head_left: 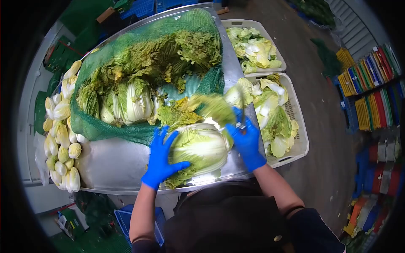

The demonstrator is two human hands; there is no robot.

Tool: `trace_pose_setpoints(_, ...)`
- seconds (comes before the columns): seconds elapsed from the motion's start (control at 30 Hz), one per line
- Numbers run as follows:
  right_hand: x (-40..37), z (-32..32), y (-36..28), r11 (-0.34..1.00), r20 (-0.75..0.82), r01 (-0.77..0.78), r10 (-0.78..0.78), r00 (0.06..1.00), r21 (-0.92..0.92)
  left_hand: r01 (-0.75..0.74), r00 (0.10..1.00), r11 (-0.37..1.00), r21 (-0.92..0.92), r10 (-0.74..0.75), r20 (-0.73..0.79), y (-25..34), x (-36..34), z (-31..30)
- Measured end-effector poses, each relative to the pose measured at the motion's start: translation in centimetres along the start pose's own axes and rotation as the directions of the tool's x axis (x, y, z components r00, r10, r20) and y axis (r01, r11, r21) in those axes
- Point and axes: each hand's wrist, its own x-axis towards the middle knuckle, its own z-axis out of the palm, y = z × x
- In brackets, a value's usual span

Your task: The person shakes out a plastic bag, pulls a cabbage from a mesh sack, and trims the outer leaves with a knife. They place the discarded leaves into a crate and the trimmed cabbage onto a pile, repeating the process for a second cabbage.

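A cabbage point(198, 149) lies at the near edge of the worktop point(109, 162). Loose leaves point(175, 114) lie just behind it; farther back, a mesh sack point(112, 134) contains further cabbages point(137, 101). Trimmed heads point(63, 154) are piled along the worktop's left end. Beside its right edge stand a near crate point(306, 143) and, directly behind, a far crate point(274, 71), both containing leaves.

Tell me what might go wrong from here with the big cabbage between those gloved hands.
The cabbage lies near the front edge of the table, with the spread left hand against it; it could roll if that support slips.

The right hand works close beside it. What it holds is too blurred to name; if sharp, a slip might cut a glove.

The small pale heads piled at the table's left edge might tumble if knocked.
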Motion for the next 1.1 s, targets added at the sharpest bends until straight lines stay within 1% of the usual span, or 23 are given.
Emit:
trace_pose_setpoints(0.03,1.0,-0.5,0.2,0.995,-0.164,-0.013,0.029,0.986,0.101,0.063,0.992,0.978,-0.201,-0.039,0.121,-2.6,0.2,2.9)
trace_pose_setpoints(0.07,2.0,-2.2,-0.3,0.958,-0.244,-0.279,0.255,0.936,-0.072,0.067,0.997,0.982,-0.176,-0.060,0.045,-3.5,0.1,3.9)
trace_pose_setpoints(0.1,3.0,-3.7,2.6,0.945,-0.252,-0.326,0.318,0.914,0.007,0.055,0.997,0.983,-0.176,-0.046,0.056,-3.9,0.3,4.3)
trace_pose_setpoints(0.13,3.2,-4.3,2.4,0.881,-0.234,-0.470,0.466,0.853,0.041,0.074,0.997,0.971,-0.226,-0.067,0.037,-4.2,0.4,4.5)
trace_pose_setpoints(0.17,3.1,-4.6,2.2,0.793,-0.205,-0.605,0.605,0.769,0.070,0.098,0.995,0.956,-0.276,-0.097,0.019,-4.3,0.3,4.7)
trace_pose_setpoints(0.2,2.7,-5.3,2.3,0.792,-0.211,-0.605,0.606,0.767,0.074,0.065,0.998,0.965,-0.253,-0.068,-0.003,-4.2,0.4,4.7)
trace_pose_setpoints(0.23,2.1,-6.0,2.6,0.857,-0.292,-0.471,0.405,0.866,-0.210,0.062,0.998,0.965,-0.257,-0.064,0.001,-4.0,0.4,4.6)
trace_pose_setpoints(0.27,1.4,-6.5,2.8,0.815,-0.303,-0.313,0.179,0.936,-0.488,0.083,0.996,0.965,-0.249,-0.083,0.009,-3.8,0.4,4.5)
trace_pose_setpoints(0.3,0.3,-6.4,2.3,0.812,-0.310,-0.317,0.177,0.934,-0.490,0.104,0.995,0.965,-0.241,-0.103,0.016,-3.7,0.4,4.4)
trace_pose_setpoints(0.33,-1.2,-6.1,1.2,0.794,-0.287,-0.076,-0.127,0.950,-0.604,0.102,0.995,0.964,-0.246,-0.100,0.023,-3.8,0.4,4.5)
trace_pose_setpoints(0.37,-2.7,-5.7,0.1,0.693,-0.220,0.153,-0.419,0.881,-0.705,0.107,0.994,0.967,-0.231,-0.105,0.020,-3.9,0.3,4.6)
trace_pose_setpoints(0.4,-4.1,-5.8,-0.8,0.687,-0.220,0.150,-0.420,0.881,-0.710,0.113,0.994,0.970,-0.217,-0.112,0.016,-4.0,0.3,4.7)
trace_pose_setpoints(0.47,-6.8,-6.2,-2.4,0.602,-0.069,0.184,-0.372,0.926,-0.777,0.114,0.993,0.968,-0.224,-0.113,0.020,-4.0,0.4,4.6)
trace_pose_setpoints(0.5,-7.8,-5.4,-2.8,0.598,-0.067,0.183,-0.371,0.926,-0.780,0.118,0.993,0.968,-0.223,-0.116,0.020,-4.0,0.4,4.6)
trace_pose_setpoints(0.57,-9.8,-2.9,-3.0,0.684,0.110,0.237,-0.224,0.968,-0.690,0.126,0.992,0.968,-0.216,-0.123,0.025,-4.0,0.4,4.6)
trace_pose_setpoints(0.6,-10.2,-2.1,-2.5,0.683,0.100,0.229,-0.224,0.969,-0.694,0.127,0.992,0.971,-0.204,-0.125,0.025,-4.1,0.5,4.6)
trace_pose_setpoints(0.63,-10.4,-1.5,-1.6,0.747,0.040,-0.051,0.104,0.994,-0.663,0.121,0.993,0.971,-0.207,-0.117,0.031,-4.2,0.5,4.5)
trace_pose_setpoints(0.67,-10.5,-1.1,-1.0,0.715,-0.001,-0.335,0.424,0.906,-0.614,0.111,0.994,0.973,-0.201,-0.106,0.034,-4.2,0.5,4.4)
trace_pose_setpoints(0.7,-10.4,-0.7,-0.7,0.711,-0.007,-0.339,0.425,0.905,-0.617,0.106,0.994,0.975,-0.196,-0.101,0.034,-4.2,0.6,4.4)
trace_pose_setpoints(0.77,-10.6,-0.1,-0.4,0.705,-0.008,-0.243,0.319,0.948,-0.667,0.111,0.994,0.972,-0.205,-0.106,0.032,-4.2,0.4,4.5)
trace_pose_setpoints(0.8,-10.7,0.1,-0.3,0.701,-0.012,-0.247,0.322,0.947,-0.669,0.110,0.994,0.972,-0.210,-0.107,0.022,-4.2,0.4,4.6)
trace_pose_setpoints(0.87,-10.7,0.3,-0.1,0.652,0.009,-0.212,0.318,0.948,-0.728,0.115,0.993,0.969,-0.219,-0.112,0.028,-4.4,0.5,4.6)
trace_pose_setpoints(1.1,-10.0,0.8,0.6,0.623,0.004,-0.255,0.382,0.924,-0.740,0.140,0.990,0.959,-0.245,-0.127,0.069,-4.8,1.1,4.4)
